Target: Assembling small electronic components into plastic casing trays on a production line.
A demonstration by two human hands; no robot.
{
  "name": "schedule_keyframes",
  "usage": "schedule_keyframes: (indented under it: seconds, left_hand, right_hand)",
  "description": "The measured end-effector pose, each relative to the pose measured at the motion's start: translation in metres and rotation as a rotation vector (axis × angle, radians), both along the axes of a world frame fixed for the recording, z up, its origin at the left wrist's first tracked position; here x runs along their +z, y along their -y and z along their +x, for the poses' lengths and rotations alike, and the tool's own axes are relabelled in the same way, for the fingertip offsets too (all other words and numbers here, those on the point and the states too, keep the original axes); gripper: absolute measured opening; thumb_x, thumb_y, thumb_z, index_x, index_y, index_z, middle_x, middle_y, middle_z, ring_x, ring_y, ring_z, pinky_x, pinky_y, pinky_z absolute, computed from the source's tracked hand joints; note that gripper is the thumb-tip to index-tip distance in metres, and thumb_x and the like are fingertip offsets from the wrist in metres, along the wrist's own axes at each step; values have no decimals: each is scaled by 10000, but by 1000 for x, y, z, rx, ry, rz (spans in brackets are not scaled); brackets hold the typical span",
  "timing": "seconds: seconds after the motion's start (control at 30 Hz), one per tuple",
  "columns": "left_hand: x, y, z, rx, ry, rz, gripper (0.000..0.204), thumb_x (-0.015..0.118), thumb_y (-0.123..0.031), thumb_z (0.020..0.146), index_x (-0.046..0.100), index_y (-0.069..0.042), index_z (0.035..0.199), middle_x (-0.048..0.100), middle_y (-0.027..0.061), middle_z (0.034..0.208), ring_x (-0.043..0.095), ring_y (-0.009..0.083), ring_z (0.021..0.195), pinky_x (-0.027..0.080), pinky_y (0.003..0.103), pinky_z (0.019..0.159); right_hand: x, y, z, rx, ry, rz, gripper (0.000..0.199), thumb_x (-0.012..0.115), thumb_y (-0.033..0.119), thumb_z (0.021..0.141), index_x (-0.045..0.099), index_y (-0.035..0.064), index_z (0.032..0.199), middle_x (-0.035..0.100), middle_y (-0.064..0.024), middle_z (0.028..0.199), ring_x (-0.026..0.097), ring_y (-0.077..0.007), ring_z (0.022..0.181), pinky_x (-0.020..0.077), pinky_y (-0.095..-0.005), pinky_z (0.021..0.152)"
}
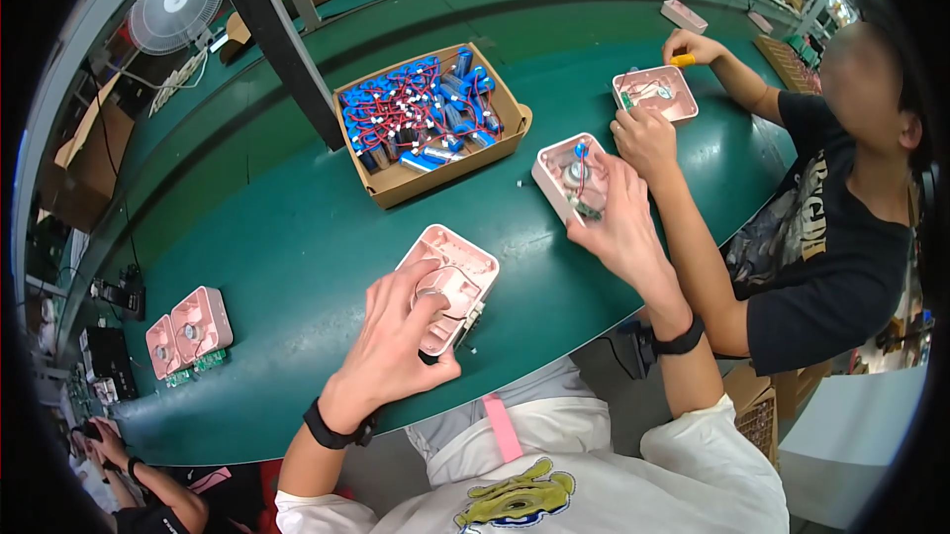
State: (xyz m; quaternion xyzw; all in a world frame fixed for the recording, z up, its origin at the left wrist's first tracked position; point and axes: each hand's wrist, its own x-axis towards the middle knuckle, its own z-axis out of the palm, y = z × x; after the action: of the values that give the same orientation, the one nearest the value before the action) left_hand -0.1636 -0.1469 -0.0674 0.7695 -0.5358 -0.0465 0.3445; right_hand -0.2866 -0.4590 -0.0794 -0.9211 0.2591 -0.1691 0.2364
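Observation:
My left hand point(381, 346) is closed over a pink plastic casing point(463, 249) on the green table, its fingers reaching into the open shell and the thumb near the close edge. Inside that shell run thin dark wires, and a small connector part sticks out at its right side. Farther right, my right hand point(628, 222) grips a second pink casing point(554, 183) by its sides. A round silver speaker, a small blue part point(581, 150) and red wires show in it; the fingers cover the rest.
Beyond my hands stands a cardboard box point(450, 178) heaped with blue battery packs on red wires. Two joined pink casings point(203, 321) with green boards lie at the left. At right, a co-worker's hands point(648, 143) work on another pink casing point(683, 108) with a yellow tool.

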Motion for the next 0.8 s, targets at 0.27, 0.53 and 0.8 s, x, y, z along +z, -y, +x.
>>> schedule_keyframes:
  seconds: [0.27, 0.53, 0.8]
  left_hand:
    - [14, 7, 30, -364, 1, 246, 395, 723, -52, 682, 611, -23, 1060, 465, 189, 1513, 347, 481, 1512, 263, 653, 1233]
    - [14, -18, 29, -103, 84, 191, 424, 656, 100, 757, 625, -34, 1159, 457, 200, 1503, 390, 456, 1504, 351, 632, 1204]
    - [3, -45, 2, 353, -221, 87, 449, 775, 61, 802, 627, -30, 1216, 548, 167, 1364, 605, 377, 1216, 548, 444, 997]
  right_hand:
    - [0, -1, 19, 41, 208, -357, 825, 838, 131, 785, 451, 1, 1502, 467, -267, 1504, 474, -452, 1340, 388, -504, 1166]
    - [21, -78, 26, 829, 169, -135, 398, 735, -18, 804, 725, 71, 1192, 652, -112, 1317, 621, -311, 1122, 497, -439, 993]
    - [19, -88, 38, 943, 199, -200, 227, 724, -1, 791, 761, 65, 1006, 678, -69, 1251, 624, -252, 1086, 500, -396, 917]
